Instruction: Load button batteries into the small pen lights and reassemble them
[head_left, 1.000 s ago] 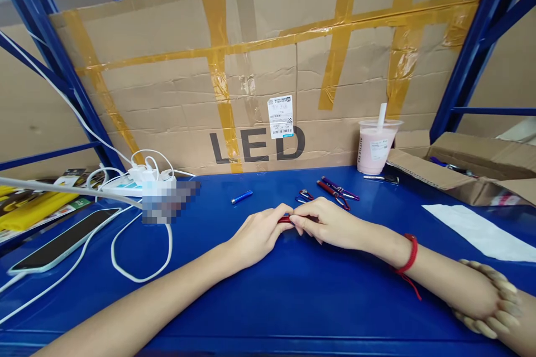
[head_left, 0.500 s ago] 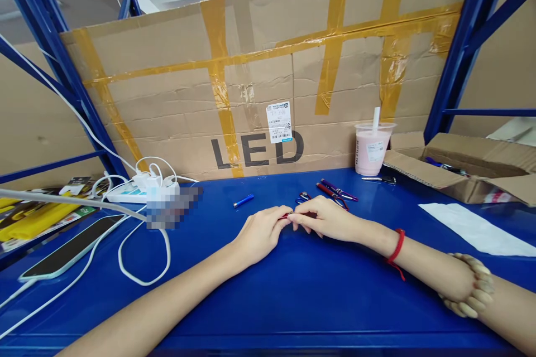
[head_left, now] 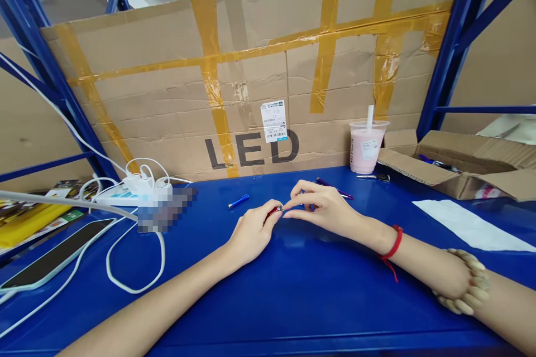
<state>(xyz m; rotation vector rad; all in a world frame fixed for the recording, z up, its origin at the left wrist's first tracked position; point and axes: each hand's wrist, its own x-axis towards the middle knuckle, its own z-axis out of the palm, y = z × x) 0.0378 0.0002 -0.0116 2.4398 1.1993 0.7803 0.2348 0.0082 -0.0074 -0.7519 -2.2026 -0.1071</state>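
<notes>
- A slim red tube (head_left: 273,211) is sitting in the left hand (head_left: 250,234), its silvery end (head_left: 280,208) pointing toward the right hand (head_left: 317,202).
- It is looking light, stiff and probably smooth, so a loose pinch would be risking a slip; the red body is offering the surest hold, the small end seeming more delicate.
- The left hand is gripping the body, thumb pressing against curled fingers.
- The right hand is posing partly open, thumb and forefinger tips sitting close together beside the silvery end; whether they are pinching it, I cannot tell.
- Beyond the left hand, a blue tube (head_left: 238,201) is lying on the tabletop (head_left: 268,301).
- Behind the right hand, a slim purple item (head_left: 345,196) is showing partly.
</notes>
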